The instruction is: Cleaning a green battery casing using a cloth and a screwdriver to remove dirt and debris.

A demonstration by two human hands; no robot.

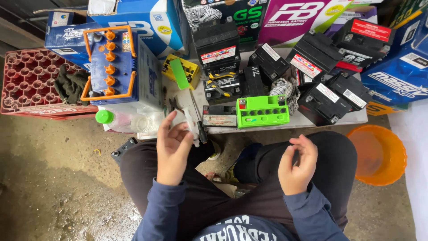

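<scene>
L hand (173,149) grip on 1 white syringe (190,126) – R hand (296,166) empty

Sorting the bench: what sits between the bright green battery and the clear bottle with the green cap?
In the head view, a small flat black battery and a screwdriver lie between the green battery and the bottle.

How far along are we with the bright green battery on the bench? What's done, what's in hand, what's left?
Done: the bright green battery sits at the near edge of the bench, its top holes in view. In hand: the left hand holds a small white syringe-like tool just left of that battery; the right hand hangs empty over the knee. Left: I cannot tell whether the cells are filled, and nothing touches the battery.
</scene>
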